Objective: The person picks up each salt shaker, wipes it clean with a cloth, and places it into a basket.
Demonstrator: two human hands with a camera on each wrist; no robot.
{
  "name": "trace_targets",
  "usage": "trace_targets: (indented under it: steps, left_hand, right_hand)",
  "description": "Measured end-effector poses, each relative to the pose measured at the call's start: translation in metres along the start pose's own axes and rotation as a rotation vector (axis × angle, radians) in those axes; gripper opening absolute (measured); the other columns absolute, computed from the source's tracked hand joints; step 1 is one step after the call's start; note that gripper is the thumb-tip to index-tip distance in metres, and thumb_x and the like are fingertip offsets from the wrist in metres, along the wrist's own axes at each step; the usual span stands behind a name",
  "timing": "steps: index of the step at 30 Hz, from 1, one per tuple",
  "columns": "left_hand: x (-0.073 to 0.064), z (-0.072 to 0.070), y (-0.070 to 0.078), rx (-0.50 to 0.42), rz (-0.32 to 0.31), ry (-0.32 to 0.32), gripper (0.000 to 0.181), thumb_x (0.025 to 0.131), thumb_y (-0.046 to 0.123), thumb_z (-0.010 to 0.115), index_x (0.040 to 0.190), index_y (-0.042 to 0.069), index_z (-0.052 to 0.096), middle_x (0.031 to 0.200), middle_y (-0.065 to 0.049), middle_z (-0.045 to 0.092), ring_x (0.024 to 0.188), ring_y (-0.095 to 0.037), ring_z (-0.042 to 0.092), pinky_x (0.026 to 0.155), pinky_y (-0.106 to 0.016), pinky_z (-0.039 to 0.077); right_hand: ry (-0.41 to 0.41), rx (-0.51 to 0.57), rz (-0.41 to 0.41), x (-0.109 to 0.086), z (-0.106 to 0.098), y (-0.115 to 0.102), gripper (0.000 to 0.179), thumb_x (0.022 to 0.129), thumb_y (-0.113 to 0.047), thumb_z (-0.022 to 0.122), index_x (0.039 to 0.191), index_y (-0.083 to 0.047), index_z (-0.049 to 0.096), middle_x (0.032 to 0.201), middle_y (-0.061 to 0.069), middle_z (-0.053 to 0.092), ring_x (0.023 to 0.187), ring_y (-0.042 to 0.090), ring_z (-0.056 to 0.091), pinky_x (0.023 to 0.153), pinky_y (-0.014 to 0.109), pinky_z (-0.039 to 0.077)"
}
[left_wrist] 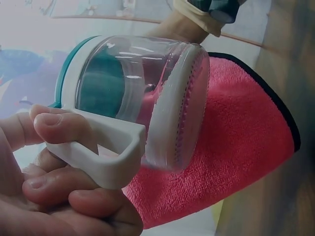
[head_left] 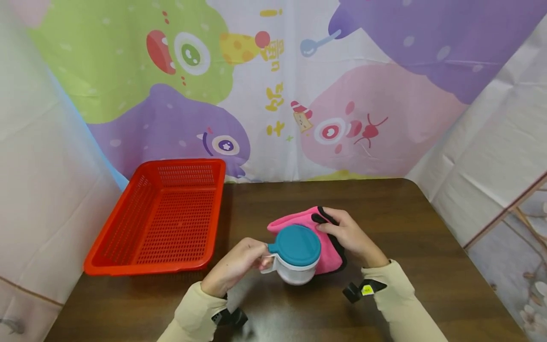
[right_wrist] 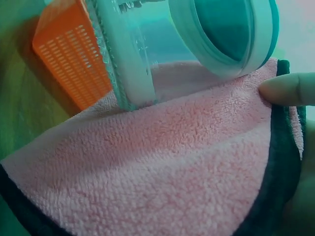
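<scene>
A clear jar with a teal lid and a white handle is in front of me. My left hand grips the handle, with fingers curled through and around it. In the left wrist view the jar's ribbed base faces right, and its see-through wall shows no contents. My right hand pinches a pink cloth with black edging, thumb on its near face. The cloth hangs right behind the jar and overlaps its far side in the right wrist view.
A red plastic basket with slotted walls stands at the left of the brown wooden table. A cartoon-printed curtain hangs behind the table's back edge, and pale curtains flank both sides.
</scene>
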State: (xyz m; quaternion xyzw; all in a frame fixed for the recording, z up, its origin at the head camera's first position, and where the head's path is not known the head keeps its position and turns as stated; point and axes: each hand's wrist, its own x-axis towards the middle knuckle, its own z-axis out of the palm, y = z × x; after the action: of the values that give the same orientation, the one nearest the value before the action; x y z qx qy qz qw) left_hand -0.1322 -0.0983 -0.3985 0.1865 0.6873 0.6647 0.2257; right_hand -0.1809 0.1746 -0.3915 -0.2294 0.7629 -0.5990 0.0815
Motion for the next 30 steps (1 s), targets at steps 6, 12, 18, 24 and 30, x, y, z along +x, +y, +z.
trace_targets:
  steps: [6,12,18,24,30]
  left_hand:
    - [0.000,0.002,0.000,0.004,-0.020,-0.019,0.029,0.088,0.006,0.040,0.068,-0.014,0.041,0.061,0.002,0.043,0.061,-0.011,0.041,0.061,-0.022,0.035]
    - [-0.001,0.004,0.002,0.010,-0.032,-0.027,0.028,0.089,0.007,0.041,0.069,-0.014,0.041,0.061,0.001,0.043,0.061,-0.012,0.040,0.061,-0.022,0.035]
    - [0.000,0.005,0.002,-0.018,-0.029,-0.043,0.028,0.088,0.006,0.041,0.070,-0.015,0.039,0.061,0.002,0.043,0.061,-0.012,0.040,0.060,-0.022,0.035]
    - [0.001,0.006,0.001,-0.027,-0.033,-0.050,0.029,0.088,0.006,0.041,0.070,-0.016,0.038,0.060,0.004,0.044,0.060,-0.011,0.040,0.059,-0.021,0.035]
    - [0.001,0.007,0.000,-0.040,-0.044,-0.052,0.029,0.089,0.006,0.039,0.071,-0.017,0.038,0.060,0.004,0.044,0.060,-0.010,0.041,0.060,-0.021,0.036]
  right_hand:
    - [-0.044,0.024,-0.004,0.007,0.002,0.002,0.019,0.088,0.002,0.053,0.104,0.011,0.060,0.084,-0.005,0.059,0.080,0.011,0.053,0.072,0.026,0.046]
    - [-0.088,0.053,0.006,0.013,0.005,0.004,0.018,0.089,0.001,0.051,0.101,0.010,0.059,0.080,-0.006,0.056,0.076,0.010,0.051,0.070,0.025,0.045]
    - [-0.144,0.147,0.024,0.018,0.006,0.007,0.020,0.088,0.001,0.051,0.101,0.015,0.055,0.084,-0.008,0.062,0.079,0.009,0.054,0.072,0.025,0.048]
    - [-0.185,0.125,0.045,0.021,0.007,0.005,0.024,0.089,0.000,0.052,0.104,0.018,0.055,0.088,-0.009,0.063,0.084,0.011,0.056,0.077,0.026,0.047]
    - [-0.264,0.105,0.073,0.024,0.003,0.005,0.029,0.089,-0.002,0.051,0.112,0.016,0.056,0.089,-0.009,0.064,0.085,0.013,0.055,0.078,0.029,0.046]
